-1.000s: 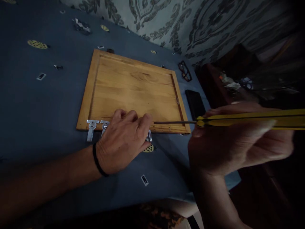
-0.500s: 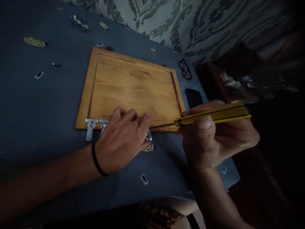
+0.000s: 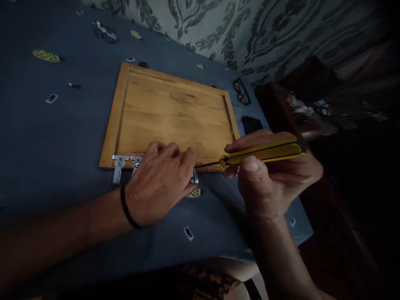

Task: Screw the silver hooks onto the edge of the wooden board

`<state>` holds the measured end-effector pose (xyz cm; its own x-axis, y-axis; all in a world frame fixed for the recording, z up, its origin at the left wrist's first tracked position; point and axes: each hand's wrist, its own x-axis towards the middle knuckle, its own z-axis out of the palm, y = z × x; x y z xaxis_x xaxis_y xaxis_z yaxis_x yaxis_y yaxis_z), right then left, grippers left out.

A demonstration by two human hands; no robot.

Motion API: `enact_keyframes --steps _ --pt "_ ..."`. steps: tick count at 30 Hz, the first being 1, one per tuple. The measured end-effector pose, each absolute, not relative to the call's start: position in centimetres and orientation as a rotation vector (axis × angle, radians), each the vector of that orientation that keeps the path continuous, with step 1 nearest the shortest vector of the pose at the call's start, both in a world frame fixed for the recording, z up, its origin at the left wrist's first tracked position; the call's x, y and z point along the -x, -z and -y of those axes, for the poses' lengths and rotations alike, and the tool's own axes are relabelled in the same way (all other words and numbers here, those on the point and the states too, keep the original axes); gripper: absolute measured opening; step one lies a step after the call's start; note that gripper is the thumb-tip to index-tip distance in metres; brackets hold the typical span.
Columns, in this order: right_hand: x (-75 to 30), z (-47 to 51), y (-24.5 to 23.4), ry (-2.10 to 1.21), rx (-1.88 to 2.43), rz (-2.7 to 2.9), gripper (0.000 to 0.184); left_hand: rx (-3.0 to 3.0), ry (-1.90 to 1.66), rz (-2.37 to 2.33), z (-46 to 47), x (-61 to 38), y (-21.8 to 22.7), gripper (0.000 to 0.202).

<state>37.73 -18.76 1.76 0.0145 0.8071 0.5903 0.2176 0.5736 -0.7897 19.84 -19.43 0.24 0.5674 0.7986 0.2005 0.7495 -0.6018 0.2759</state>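
A framed wooden panel [image 3: 175,112] lies flat. T-shaped silver metal brackets [image 3: 118,168] sit along its near edge. My left hand [image 3: 162,183], with a black band at the wrist, is closed over that edge with bent fingers. Its thumb lies by another bracket [image 3: 195,176], which the hand partly covers. What its fingertips touch is hidden. My right hand [image 3: 268,179] is closed around the yellow handle of a screwdriver [image 3: 262,152]. The shaft points left, nearly level, along the near edge. Its tip ends beside my left fingers at the partly covered bracket.
Under the panel is a blue patterned cloth [image 3: 78,137]. Eyeglasses [image 3: 241,91] and a dark flat object [image 3: 251,124] lie right of the panel. Small metal pieces [image 3: 104,32] rest at the far left. A dark piece of furniture [image 3: 281,96] stands at the right.
My right hand and the screwdriver have moved left, with the handle now nearer my left hand. My left hand and the panel stay practically in place.
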Motion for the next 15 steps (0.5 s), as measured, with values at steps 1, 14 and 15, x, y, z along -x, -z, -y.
enact_keyframes --steps 1,14,15 --pt "-37.8 18.8 -1.9 -0.594 0.907 1.528 0.017 -2.635 -0.454 -1.313 19.4 -19.8 -0.3 0.042" --pt "-39.1 18.6 -2.8 -0.634 0.836 1.725 0.006 -2.615 -0.426 -1.302 19.3 -19.8 -0.4 0.038" --pt "-38.9 18.7 -2.7 -0.605 0.854 1.714 0.007 -2.618 -0.43 -1.3 19.4 -19.7 -0.4 0.038"
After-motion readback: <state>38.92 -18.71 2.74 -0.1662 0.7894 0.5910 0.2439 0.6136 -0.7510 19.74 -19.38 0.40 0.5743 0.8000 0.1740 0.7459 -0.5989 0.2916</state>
